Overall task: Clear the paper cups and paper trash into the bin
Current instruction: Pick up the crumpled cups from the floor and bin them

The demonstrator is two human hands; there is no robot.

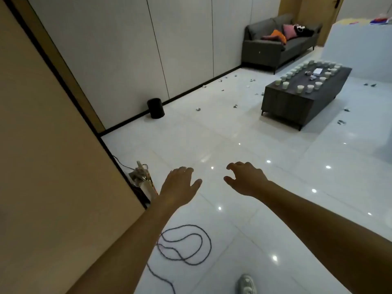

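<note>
Both empty: left hand (179, 184) and right hand (246, 180) stretched forward over glossy white floor tiles (212, 132), fingers loosely spread, gripping nothing. Well ahead and to the right, small white paper cups (300, 88) in rows along the edges of a dark, grainy, box-shaped low table (297, 105), long axis running away toward a grey sofa (275, 47). Crumpled paper scraps (198, 109) strewn over the tiles around it. Black cylindrical bin (156, 108) ahead, against the pale panelled wall, nearer the left hand; cups nearer the right. Looped dark cable (186, 245) underfoot, probably a trip risk.
</note>
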